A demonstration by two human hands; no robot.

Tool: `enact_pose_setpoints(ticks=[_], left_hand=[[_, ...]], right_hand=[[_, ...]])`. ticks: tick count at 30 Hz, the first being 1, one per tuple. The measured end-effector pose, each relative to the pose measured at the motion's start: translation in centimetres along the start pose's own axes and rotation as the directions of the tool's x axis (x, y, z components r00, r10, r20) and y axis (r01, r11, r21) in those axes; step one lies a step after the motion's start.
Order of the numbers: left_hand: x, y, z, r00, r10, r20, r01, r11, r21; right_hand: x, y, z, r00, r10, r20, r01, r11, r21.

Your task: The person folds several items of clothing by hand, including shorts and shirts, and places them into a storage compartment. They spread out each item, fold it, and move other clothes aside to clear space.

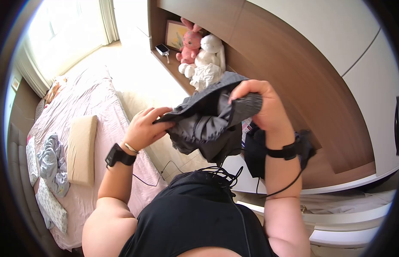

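A dark grey garment (208, 122) with a gathered, elastic-looking edge hangs between my two hands, its opening facing up toward me. My left hand (146, 126) pinches its left edge between thumb and fingers. On the other side my right hand (266, 105) grips the gathered edge, thumb on the inside. The lower part of the cloth hangs down in front of my body, above the floor. Black straps circle both forearms, and a small dark device sits on the left one.
A bed (103, 94) with a beige pillow (82, 150) and crumpled bedding (53, 162) lies at left. Pink (191, 45) and white (211, 51) plush toys sit in a wooden niche ahead. Dark cloth (255, 150) lies beyond my right forearm. Thin black cables hang near both arms.
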State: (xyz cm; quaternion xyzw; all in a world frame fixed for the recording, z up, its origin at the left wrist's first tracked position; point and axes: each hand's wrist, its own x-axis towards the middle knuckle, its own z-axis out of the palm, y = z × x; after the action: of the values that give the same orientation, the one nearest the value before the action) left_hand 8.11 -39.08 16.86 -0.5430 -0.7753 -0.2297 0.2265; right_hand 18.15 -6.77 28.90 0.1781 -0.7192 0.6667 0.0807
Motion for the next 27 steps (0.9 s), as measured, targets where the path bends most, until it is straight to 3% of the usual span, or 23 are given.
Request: enact_pose_setpoints(ticks=[1,2,3,4,5,6,7,8,11,15,16,17,19,20,21,23,25,27], left_hand=[[-0.4,-1.7,-0.5,0.997,-0.007,0.079,0.010,0.999,-0.040],[-1.1,-3.2,-1.5,0.969,-0.080,0.234,0.084,0.996,-0.005],[-1.8,-5.0,-2.2,0.923,-0.127,0.363,0.090,0.989,0.117],[-2.2,-6.4,-3.0,0.902,-0.164,0.398,0.110,0.982,0.155],[-2.4,-7.6,-3.9,0.879,-0.200,0.434,0.127,0.973,0.191],[-2.2,-8.4,-5.1,0.887,-0.176,0.427,0.104,0.977,0.185],[-1.9,-9.2,-6.1,0.895,-0.148,0.421,0.078,0.981,0.179],[-2.0,-10.6,-6.2,0.940,-0.093,0.328,0.091,0.996,0.023],[-0.8,-13.0,-5.6,0.980,-0.081,0.180,0.128,0.955,-0.267],[1.2,-13.9,-5.1,0.981,-0.070,0.182,0.129,0.933,-0.336],[1.4,-14.0,-5.5,0.976,-0.105,0.191,0.161,0.937,-0.309],[1.4,-14.3,-5.9,0.970,-0.141,0.197,0.193,0.941,-0.279],[1.1,-14.9,-6.6,0.973,-0.118,0.199,0.177,0.933,-0.314],[0.9,-14.8,-7.1,0.959,-0.202,0.199,0.258,0.913,-0.316],[0.9,-14.5,-7.6,0.938,-0.283,0.201,0.336,0.886,-0.319],[1.5,-13.8,-8.1,0.930,-0.258,0.260,0.332,0.894,-0.302],[1.8,-13.5,-7.6,0.969,-0.015,0.247,0.081,0.962,-0.262],[1.7,-13.8,-7.6,0.970,0.015,0.241,0.043,0.971,-0.234]], right_hand=[[0.1,-0.2,-0.8,0.998,0.053,0.024,-0.050,0.992,-0.117],[0.2,-0.5,-1.3,0.998,0.053,0.034,-0.049,0.992,-0.113],[0.3,-1.0,-1.7,0.990,0.085,0.109,-0.028,0.895,-0.445],[0.4,-1.3,-1.9,0.976,0.137,0.168,0.028,0.692,-0.722],[0.2,-1.1,-1.8,0.974,0.140,0.177,0.032,0.692,-0.721],[-0.6,-0.7,-1.4,0.972,0.226,0.062,-0.036,0.404,-0.914],[-1.4,-0.2,-1.3,0.961,0.266,-0.077,-0.097,0.063,-0.993],[-2.1,0.6,-1.4,0.947,0.304,-0.103,-0.098,-0.031,-0.995],[-3.2,1.9,-0.4,0.919,0.366,-0.145,-0.158,0.007,-0.987],[-3.2,4.6,-0.4,0.947,0.254,-0.195,-0.196,-0.023,-0.980],[-3.5,5.8,-0.9,0.987,0.072,-0.147,-0.155,0.126,-0.980],[-3.8,6.7,-1.4,0.985,0.069,-0.159,-0.166,0.122,-0.978],[-3.8,6.8,-0.9,0.975,-0.138,-0.174,-0.086,0.490,-0.868],[-4.0,6.0,-0.3,0.972,-0.048,-0.229,-0.161,0.570,-0.806],[-3.9,5.3,0.2,0.969,-0.047,-0.241,-0.173,0.566,-0.806],[-4.1,4.4,1.0,0.978,-0.076,-0.196,-0.165,0.301,-0.939],[-3.7,4.0,1.5,0.975,-0.083,-0.207,-0.177,0.277,-0.945],[-3.1,3.4,1.5,0.975,-0.101,-0.198,-0.168,0.250,-0.954]])
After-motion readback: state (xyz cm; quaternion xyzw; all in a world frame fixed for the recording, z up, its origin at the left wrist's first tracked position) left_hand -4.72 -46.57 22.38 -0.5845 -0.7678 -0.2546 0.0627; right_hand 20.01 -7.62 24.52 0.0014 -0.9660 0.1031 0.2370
